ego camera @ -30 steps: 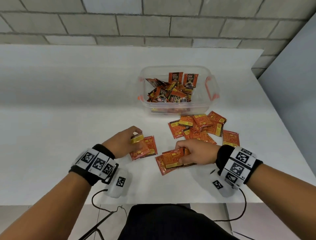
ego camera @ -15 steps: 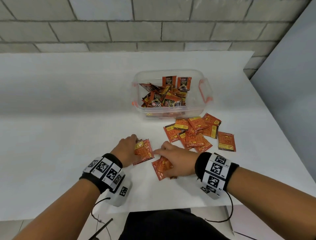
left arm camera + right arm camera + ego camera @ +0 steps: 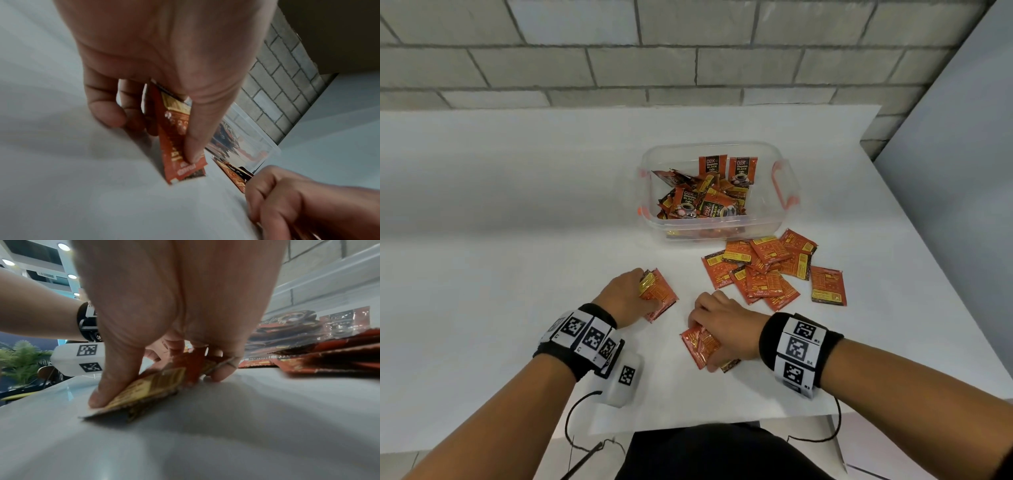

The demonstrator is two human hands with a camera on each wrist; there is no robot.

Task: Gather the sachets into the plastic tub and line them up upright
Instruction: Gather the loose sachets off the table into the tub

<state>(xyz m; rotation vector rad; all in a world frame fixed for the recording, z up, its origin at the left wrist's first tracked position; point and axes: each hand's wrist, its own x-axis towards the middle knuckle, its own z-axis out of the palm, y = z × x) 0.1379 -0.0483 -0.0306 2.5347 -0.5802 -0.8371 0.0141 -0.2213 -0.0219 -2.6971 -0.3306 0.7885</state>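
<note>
A clear plastic tub [image 3: 774, 222] with orange handles stands at the table's far middle and holds a jumble of red coffee sachets [image 3: 709, 195]; two stand upright at its back wall. A loose pile of sachets [image 3: 767, 270] lies flat just in front of the tub. My left hand [image 3: 630, 294] pinches a small stack of sachets [image 3: 179, 146] between thumb and fingers, its lower edge on the table. My right hand [image 3: 726, 332] grips another small stack of sachets [image 3: 700, 346] against the table, thumb [image 3: 109, 386] on top and fingers curled round the far edge.
The white table [image 3: 517, 240] runs left and back to a grey block wall [image 3: 654, 51]. Its front edge lies just below my wrists, its right edge beyond the pile. A grey panel [image 3: 962, 171] stands at the right.
My right hand has drawn its stack of sachets back toward the front edge and closed round it. My left hand keeps its stack, lowered onto the table.
</note>
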